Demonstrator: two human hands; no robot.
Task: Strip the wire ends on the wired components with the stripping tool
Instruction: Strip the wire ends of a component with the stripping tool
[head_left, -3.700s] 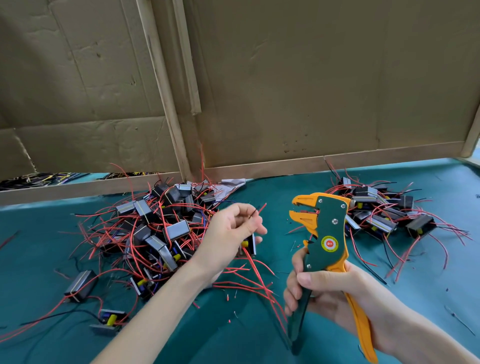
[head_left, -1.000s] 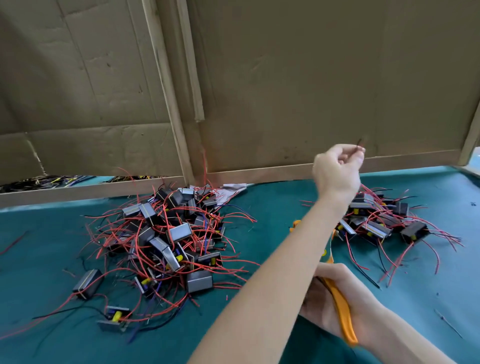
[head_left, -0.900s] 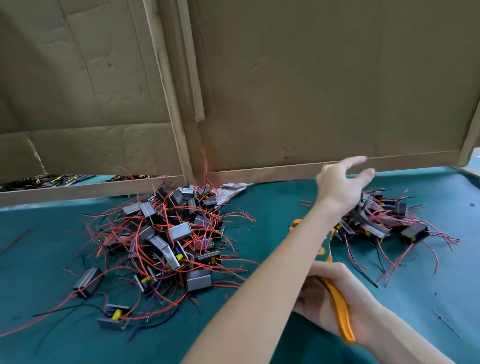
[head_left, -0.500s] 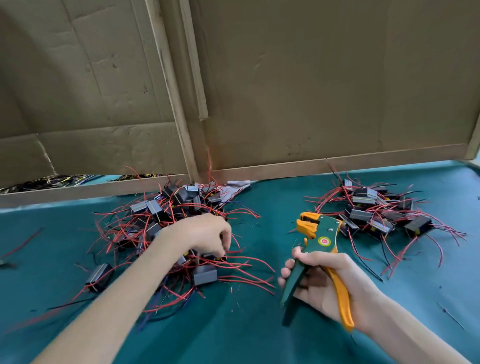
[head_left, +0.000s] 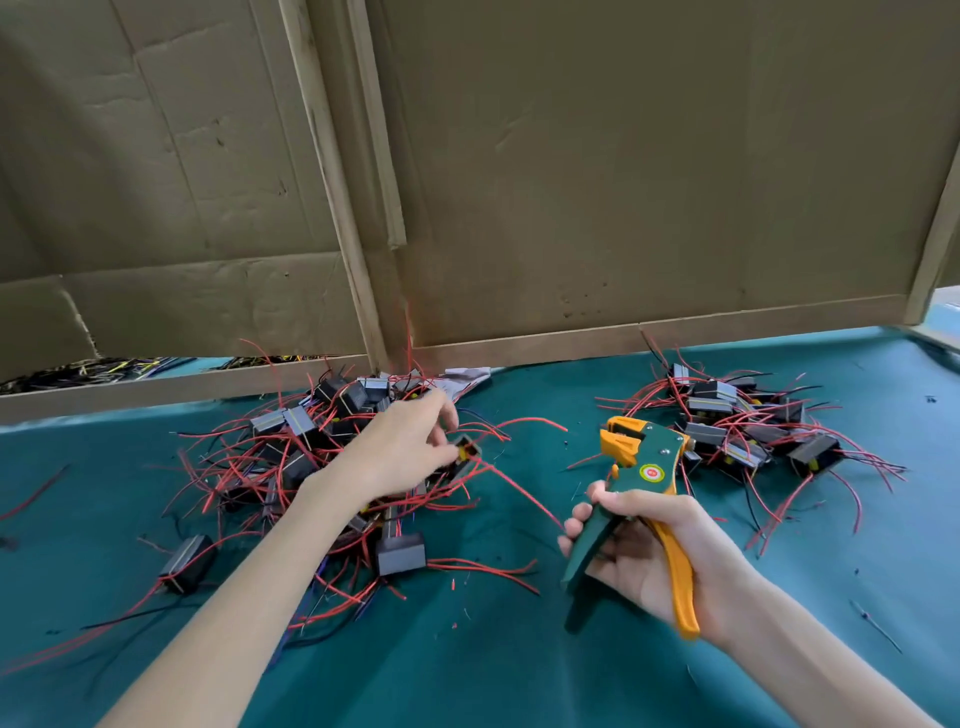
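Observation:
A big tangle of small black-and-grey wired components with red and black wires lies on the green table cover at centre left. My left hand is over its right side and pinches one small black component with a yellow part, lifted slightly; red wires trail from it. My right hand grips the green and orange stripping tool upright, jaws pointing left, clear of any wire. A second, smaller pile of components lies at the right.
A cardboard wall with wooden strips closes the back of the table. Loose components and stray wires lie at the front left. Small wire clippings dot the green cover at the right.
My left hand let a component go onto the right pile, swung back to the left pile and picked up another one. The tool has stayed in my right hand.

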